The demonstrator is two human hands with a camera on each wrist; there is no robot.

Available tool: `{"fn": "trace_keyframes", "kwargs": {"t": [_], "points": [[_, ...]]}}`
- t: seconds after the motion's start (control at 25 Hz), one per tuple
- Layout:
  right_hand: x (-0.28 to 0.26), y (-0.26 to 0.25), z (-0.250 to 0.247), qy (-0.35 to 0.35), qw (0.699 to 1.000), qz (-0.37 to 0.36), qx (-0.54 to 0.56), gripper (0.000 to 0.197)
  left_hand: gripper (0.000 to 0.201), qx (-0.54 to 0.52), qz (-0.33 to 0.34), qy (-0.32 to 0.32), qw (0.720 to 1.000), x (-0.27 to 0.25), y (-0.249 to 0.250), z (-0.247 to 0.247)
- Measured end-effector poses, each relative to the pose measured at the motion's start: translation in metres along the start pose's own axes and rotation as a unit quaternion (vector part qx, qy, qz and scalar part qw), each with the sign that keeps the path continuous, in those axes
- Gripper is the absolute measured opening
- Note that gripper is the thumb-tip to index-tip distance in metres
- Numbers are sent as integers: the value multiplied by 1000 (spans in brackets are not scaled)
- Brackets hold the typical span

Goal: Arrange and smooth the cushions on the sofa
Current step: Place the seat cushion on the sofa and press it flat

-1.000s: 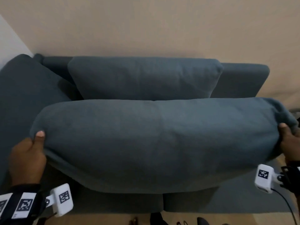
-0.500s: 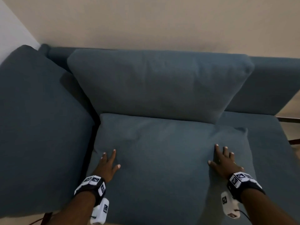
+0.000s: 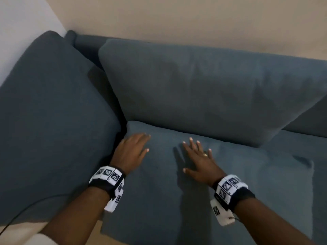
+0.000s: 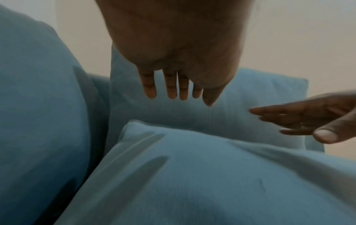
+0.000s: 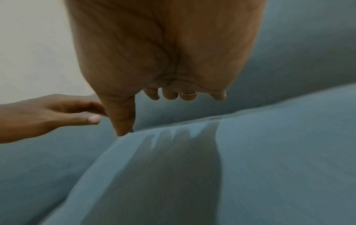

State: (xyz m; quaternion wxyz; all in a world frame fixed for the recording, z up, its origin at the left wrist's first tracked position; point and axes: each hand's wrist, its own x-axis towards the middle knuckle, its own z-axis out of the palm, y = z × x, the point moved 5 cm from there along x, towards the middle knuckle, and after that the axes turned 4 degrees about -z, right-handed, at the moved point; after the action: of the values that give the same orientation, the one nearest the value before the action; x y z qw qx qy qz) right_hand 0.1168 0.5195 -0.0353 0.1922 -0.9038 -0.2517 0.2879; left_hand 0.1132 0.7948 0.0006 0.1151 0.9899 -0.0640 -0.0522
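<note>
The seat cushion (image 3: 221, 183) lies flat on the sofa (image 3: 309, 121), its far edge tucked against the bottom of the back cushion (image 3: 203, 89), which leans upright at 12 o'clock from it. A large side cushion (image 3: 53, 121) stands at 9 o'clock, touching the seat cushion's left edge.

The left hand (image 3: 131, 151) is over the seat cushion's far-left corner, fingers (image 4: 171, 88) straight and close together, pointing toward 1 o'clock, holding nothing. The wrist view shows the fingertips above the fabric with their shadow on it; I cannot tell whether the palm touches.

The right hand (image 3: 200, 161) is just beside it at 3 o'clock, over the cushion's far middle part, fingers (image 3: 192, 145) spread wide and pointing toward 11 o'clock at the back cushion, a ring (image 5: 187, 94) on one. It grips nothing; in the right wrist view the thumb tip meets the cushion.
</note>
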Motion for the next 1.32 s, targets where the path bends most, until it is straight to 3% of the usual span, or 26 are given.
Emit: {"fn": "trace_keyframes", "kwargs": {"t": [0.08,0.16,0.2,0.24,0.28,0.32,0.36,0.4,0.44,0.48,0.52,0.56,0.6,0.68,0.72,0.76,0.84,0.88,0.92,1.0,1.04,1.08,1.16,1.2,1.28,1.32], "points": [[36,-57,-54,93,991,-89,-31,96,57,-42,12,107,993,27,-6,-40],[52,-93,-109,289,947,-141,4,90,63,-73,-29,212,974,38,-21,-70],[60,-99,-117,365,920,-140,29,87,65,-76,-49,227,970,39,-33,-63],[72,-97,-107,386,914,-121,32,84,67,-68,-62,193,977,39,-43,-41],[88,-95,-86,346,932,-105,22,81,69,-54,-72,113,990,35,-49,-7],[107,-91,-50,223,973,-60,-26,79,73,-10,-73,-10,997,32,-56,30],[122,-78,-7,66,993,-7,-97,78,84,8,-69,-117,991,30,-67,66],[124,-69,23,-32,991,21,-125,78,95,2,-73,-175,982,28,-75,84],[127,-63,28,-47,990,35,-127,77,97,-19,-97,-191,977,37,-78,81],[126,-65,17,25,994,16,-110,75,90,-34,-120,-152,980,45,-78,70],[121,-72,-3,131,989,-4,-63,72,82,-31,-115,-91,989,48,-76,65],[114,-68,-11,186,981,6,-53,70,78,-17,-99,-55,993,47,-68,62],[108,-64,-12,191,980,13,-57,69,74,-14,-61,-60,996,42,-58,70],[98,-42,17,57,989,73,-116,74,76,20,27,-121,992,35,-41,95],[93,-34,28,5,988,94,-123,76,80,27,28,-143,989,38,-38,101],[91,-25,23,24,988,95,-120,77,80,11,-2,-133,991,51,-37,98],[79,-24,-14,192,975,69,-84,73,81,-16,-80,-50,995,67,-29,67],[68,-12,-22,230,967,91,-69,70,80,-14,-80,-38,996,67,-20,62],[61,-6,-22,226,967,93,-70,70,78,4,-37,-58,998,63,-4,67],[55,14,11,79,984,119,-109,74,85,51,35,-149,987,51,18,95],[50,18,21,34,986,119,-110,77,89,47,23,-172,984,47,25,101],[47,23,16,67,987,103,-102,79,86,31,-5,-155,987,55,35,94],[36,32,-16,205,972,99,-57,71,77,-11,-59,-116,991,66,53,78],[30,38,-24,207,972,104,-43,68,76,-12,-30,-107,994,68,73,73],[16,53,-6,101,986,90,-95,72,92,40,75,-164,983,56,110,99],[8,64,6,45,986,95,-126,74,103,60,85,-198,975,55,120,113]]}}
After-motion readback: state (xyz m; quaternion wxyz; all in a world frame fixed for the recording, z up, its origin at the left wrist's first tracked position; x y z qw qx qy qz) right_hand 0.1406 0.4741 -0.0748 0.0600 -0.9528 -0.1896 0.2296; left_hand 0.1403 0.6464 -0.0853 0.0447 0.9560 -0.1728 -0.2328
